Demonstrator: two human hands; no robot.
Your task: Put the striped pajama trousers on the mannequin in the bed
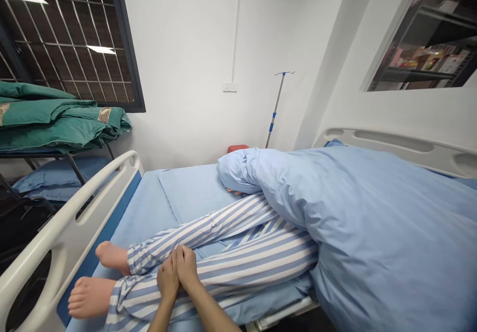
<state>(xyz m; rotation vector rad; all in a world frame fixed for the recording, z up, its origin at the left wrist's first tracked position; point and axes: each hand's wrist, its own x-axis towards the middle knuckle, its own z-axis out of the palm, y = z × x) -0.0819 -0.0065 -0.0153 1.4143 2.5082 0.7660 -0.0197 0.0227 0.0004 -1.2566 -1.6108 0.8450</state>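
Observation:
My left hand (168,276) and my right hand (187,266) are side by side and touching, with their fingers curled in. Both are over the blue-and-white striped pajama trousers (257,267), at the lower legs of a figure lying on the bed. Whether cloth is caught between my fingers is hidden. The bare feet (91,297) of the figure, smooth like a manikin's, stick out of the trouser cuffs to the left. A light blue quilt (372,222) covers the figure from about the thighs up.
The bed's white footboard (44,252) rises at left, and its headboard (395,143) at right. Behind the bed are an IV pole (276,108) and a red object (237,148). Folded green bedding (63,118) lies on a rack below the barred window (70,39).

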